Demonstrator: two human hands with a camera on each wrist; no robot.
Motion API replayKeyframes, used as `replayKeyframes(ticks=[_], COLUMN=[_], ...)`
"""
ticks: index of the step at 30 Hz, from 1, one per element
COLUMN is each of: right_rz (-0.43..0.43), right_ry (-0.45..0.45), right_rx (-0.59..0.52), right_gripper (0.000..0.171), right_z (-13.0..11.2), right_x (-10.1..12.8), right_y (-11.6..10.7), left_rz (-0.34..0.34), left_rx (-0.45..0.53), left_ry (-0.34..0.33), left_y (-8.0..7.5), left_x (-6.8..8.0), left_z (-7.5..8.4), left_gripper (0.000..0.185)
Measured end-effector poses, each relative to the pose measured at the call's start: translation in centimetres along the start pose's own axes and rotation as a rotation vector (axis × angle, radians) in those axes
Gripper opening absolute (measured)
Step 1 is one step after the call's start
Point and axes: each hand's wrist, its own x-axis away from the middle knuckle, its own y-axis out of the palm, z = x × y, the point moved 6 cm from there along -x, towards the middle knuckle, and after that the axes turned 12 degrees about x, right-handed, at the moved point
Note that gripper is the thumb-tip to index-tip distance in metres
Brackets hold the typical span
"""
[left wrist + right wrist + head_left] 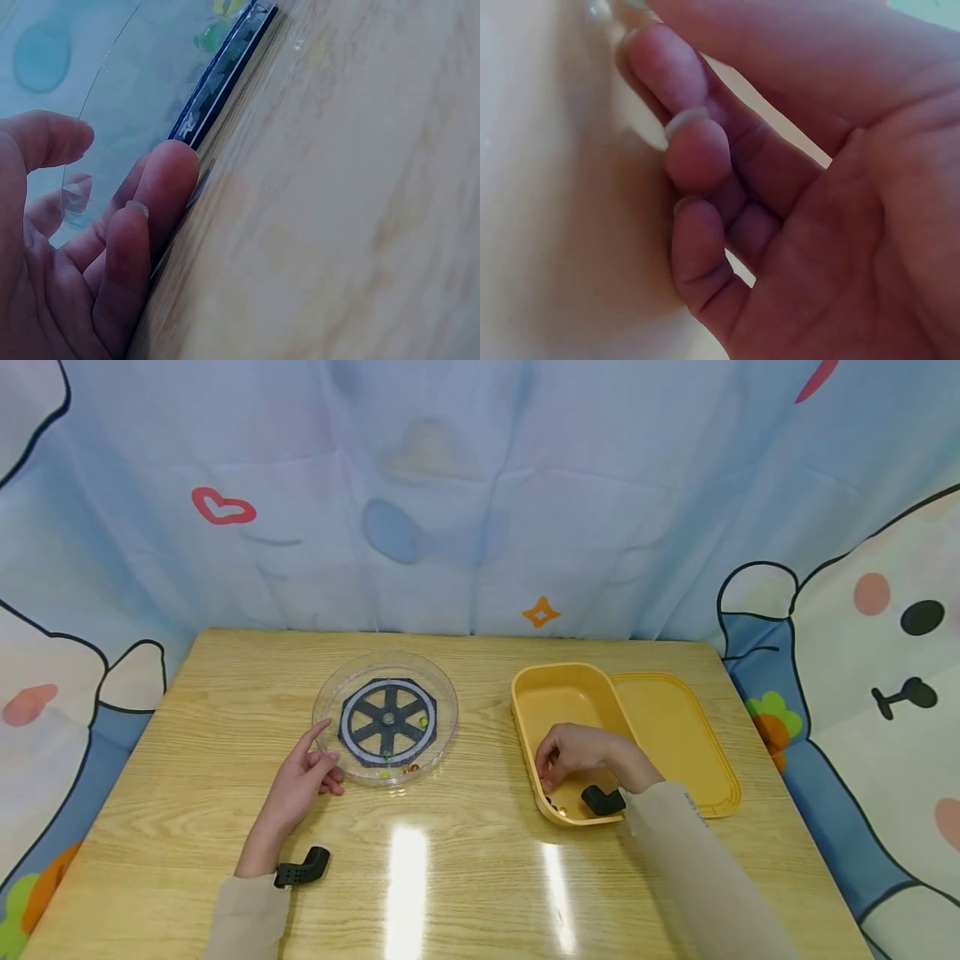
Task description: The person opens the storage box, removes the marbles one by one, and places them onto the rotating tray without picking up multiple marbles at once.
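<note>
A clear round dish stands on the table's left half, with a dark spoked wheel shape inside its outline. Several small green, yellow and reddish glassy marbles lie in it. My left hand rests at its near left rim, fingers loosely bent and one finger pointing over the edge. To the right, my right hand reaches down into a yellow box, fingers curled near its left wall. Small marbles lie below the fingertips. Whether the fingertips pinch one is hidden.
A flat yellow lid lies against the box's right side. The wooden table ends at a light blue printed curtain behind and at both sides. Black wrist cameras sit on both wrists.
</note>
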Motion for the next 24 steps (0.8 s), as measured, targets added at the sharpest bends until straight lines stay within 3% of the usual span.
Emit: replayKeyframes(ticks=[5, 11, 14, 18, 24], right_rz=[0.012, 0.078, 0.125, 0.202, 0.373], right_ry=[-0.035, -0.055, -0.056, -0.073, -0.018], right_rx=[-0.034, -0.053, -0.07, -0.12, -0.206], right_gripper=[0.007, 0.008, 0.009, 0.01, 0.013], right_z=[-0.1, -0.3, -0.2, -0.4, -0.4], right_x=[0.2, 0.8, 1.1, 1.8, 3.2], right_y=[-0.4, -1.5, -2.2, -3.0, -3.9], left_rz=[-0.009, -0.028, -0.035, -0.035, -0.023], left_rx=[0.008, 0.011, 0.01, 0.02, 0.02], left_ry=[-0.022, -0.011, -0.008, -0.005, -0.013], left_y=[0.2, 0.8, 0.9, 0.8, 0.2], left_x=[0.2, 1.3, 1.6, 1.5, 0.3], left_z=[0.5, 3.2, 3.7, 3.4, 0.9], left_gripper=[0.059, 0.059, 0.061, 0.06, 0.059])
